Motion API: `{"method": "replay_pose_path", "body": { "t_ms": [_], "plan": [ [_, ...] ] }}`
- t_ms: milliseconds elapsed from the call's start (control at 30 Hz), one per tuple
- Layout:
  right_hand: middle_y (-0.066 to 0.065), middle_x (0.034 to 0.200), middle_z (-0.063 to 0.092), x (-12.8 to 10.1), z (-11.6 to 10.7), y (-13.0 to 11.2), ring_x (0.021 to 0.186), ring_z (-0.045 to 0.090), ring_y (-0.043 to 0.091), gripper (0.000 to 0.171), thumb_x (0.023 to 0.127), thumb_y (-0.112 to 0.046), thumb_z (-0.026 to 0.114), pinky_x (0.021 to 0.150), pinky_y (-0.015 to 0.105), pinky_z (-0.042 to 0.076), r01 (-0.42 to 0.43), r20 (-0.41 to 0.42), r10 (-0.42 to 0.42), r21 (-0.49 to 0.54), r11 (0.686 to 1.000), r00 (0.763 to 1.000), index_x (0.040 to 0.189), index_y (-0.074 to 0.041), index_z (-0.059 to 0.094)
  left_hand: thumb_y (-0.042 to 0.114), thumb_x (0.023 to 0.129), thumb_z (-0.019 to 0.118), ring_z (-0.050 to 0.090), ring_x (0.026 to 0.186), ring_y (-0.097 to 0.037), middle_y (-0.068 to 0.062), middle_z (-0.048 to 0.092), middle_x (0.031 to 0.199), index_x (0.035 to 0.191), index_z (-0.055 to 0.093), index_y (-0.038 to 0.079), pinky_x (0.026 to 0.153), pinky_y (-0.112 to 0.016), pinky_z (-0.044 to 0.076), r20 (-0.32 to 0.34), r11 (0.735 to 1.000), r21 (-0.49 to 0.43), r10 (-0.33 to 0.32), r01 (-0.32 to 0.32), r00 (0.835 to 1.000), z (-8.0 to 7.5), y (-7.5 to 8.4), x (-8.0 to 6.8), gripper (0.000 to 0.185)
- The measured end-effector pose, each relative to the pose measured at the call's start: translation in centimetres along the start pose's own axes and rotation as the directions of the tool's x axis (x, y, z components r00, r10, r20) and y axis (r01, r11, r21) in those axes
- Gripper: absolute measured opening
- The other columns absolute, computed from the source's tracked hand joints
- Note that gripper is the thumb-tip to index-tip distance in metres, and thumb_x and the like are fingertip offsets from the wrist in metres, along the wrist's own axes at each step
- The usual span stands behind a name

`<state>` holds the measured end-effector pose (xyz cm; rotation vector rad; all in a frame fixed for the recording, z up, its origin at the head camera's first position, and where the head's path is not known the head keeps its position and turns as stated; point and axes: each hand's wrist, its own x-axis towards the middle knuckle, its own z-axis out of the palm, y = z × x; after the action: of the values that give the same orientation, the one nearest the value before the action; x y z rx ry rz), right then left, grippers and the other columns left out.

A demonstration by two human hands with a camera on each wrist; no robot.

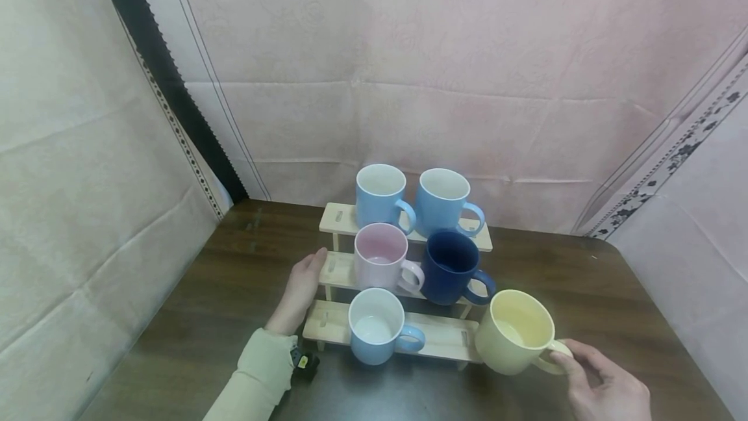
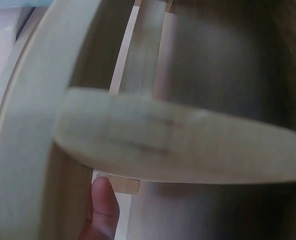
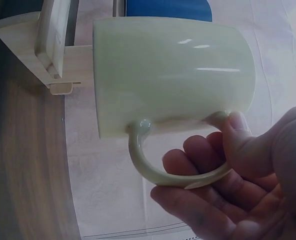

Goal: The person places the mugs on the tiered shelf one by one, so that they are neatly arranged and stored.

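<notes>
My right hand [image 1: 608,382] pinches the handle of a pale yellow mug [image 1: 511,336], fingers through the loop in the right wrist view. The mug tilts at the right end of the bottom tier of a three-tier wooden rack [image 1: 327,323]; contact cannot be told. My left hand [image 1: 300,288] grips the rack's left end near the middle tier; one digit shows beside the wood in the left wrist view, the others hidden. On the rack stand a light blue mug [image 1: 374,336] below, a pale pink mug [image 1: 374,265] and a navy mug [image 1: 444,278] midway, and two light blue mugs [image 1: 376,206] on top.
The rack stands on a dark brown wooden table [image 1: 234,317]. Pale cloth [image 1: 409,83] hangs behind it and on both sides. A dark device [image 1: 305,364] is strapped at the left wrist.
</notes>
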<state>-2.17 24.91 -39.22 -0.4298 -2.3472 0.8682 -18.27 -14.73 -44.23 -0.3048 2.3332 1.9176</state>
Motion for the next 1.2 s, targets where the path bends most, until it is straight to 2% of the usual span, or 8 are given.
{"method": "replay_pose_path", "body": {
  "t_ms": [333,633,867,967,1133,1200],
  "plan": [
    [-0.046,0.071,0.051,-0.1,0.0,-0.3,0.058,0.050,-0.021,0.017,0.070,-0.012,0.087,0.055,0.006,0.040,0.053,-0.009,-0.053,0.016,0.998,0.999,0.084,-0.014,0.078,0.061,0.098,0.037,0.025,0.141,-0.043,-0.026,0.027,0.153,0.150,0.023,-0.004,0.111,-0.061,0.023,0.011,1.000,-0.004,0.003,-0.003,1.000,-0.1,0.1,-0.1,0.084],
    [-0.041,0.070,0.056,-0.5,0.2,-0.7,0.057,0.052,-0.019,0.019,0.069,-0.008,0.087,0.052,0.006,0.041,0.054,0.022,-0.055,0.026,0.998,0.998,0.085,-0.013,0.077,0.058,0.100,0.036,0.022,0.143,-0.041,-0.024,0.027,0.154,0.148,0.028,-0.003,0.113,-0.059,0.019,0.023,1.000,-0.015,0.018,-0.018,1.000,-0.2,0.2,-0.1,0.078],
    [-0.037,0.075,0.058,-0.7,0.9,-1.1,0.061,0.053,-0.019,0.024,0.065,-0.001,0.088,0.053,0.005,0.043,0.132,0.028,-0.134,0.076,0.988,0.991,0.083,-0.012,0.077,0.060,0.099,0.037,0.022,0.142,-0.043,-0.025,0.027,0.153,0.148,0.026,-0.004,0.112,-0.060,0.020,0.020,1.000,-0.012,0.021,-0.021,1.000,-0.2,0.1,-0.1,0.082],
    [-0.027,0.076,0.065,-0.8,1.3,-1.3,0.064,0.054,-0.019,0.025,0.065,0.001,0.088,0.054,0.005,0.043,0.156,0.033,-0.160,0.099,0.983,0.987,0.083,-0.012,0.077,0.059,0.099,0.037,0.023,0.142,-0.042,-0.025,0.028,0.153,0.148,0.027,-0.004,0.112,-0.060,0.021,0.017,1.000,-0.012,0.017,-0.017,1.000,-0.2,0.0,-0.1,0.081],
    [0.001,0.079,0.074,-1.0,1.9,-1.7,0.070,0.053,-0.021,0.025,0.066,0.001,0.087,0.056,0.005,0.043,0.167,0.060,-0.173,0.093,0.982,0.983,0.085,-0.011,0.076,0.058,0.100,0.037,0.024,0.141,-0.043,-0.026,0.028,0.152,0.148,0.027,-0.006,0.112,-0.059,0.020,0.009,1.000,-0.011,0.024,-0.024,1.000,-0.1,-0.1,0.1,0.080],
    [0.007,0.082,0.074,-1.2,2.0,-1.8,0.068,0.052,-0.019,0.023,0.068,-0.002,0.087,0.055,0.006,0.042,0.165,0.080,-0.171,0.078,0.983,0.982,0.086,-0.011,0.076,0.057,0.100,0.037,0.025,0.141,-0.043,-0.026,0.030,0.151,0.147,0.029,-0.005,0.112,-0.059,0.021,0.006,1.000,-0.011,0.022,-0.022,1.000,-0.1,-0.2,0.1,0.079]
  ]
}}
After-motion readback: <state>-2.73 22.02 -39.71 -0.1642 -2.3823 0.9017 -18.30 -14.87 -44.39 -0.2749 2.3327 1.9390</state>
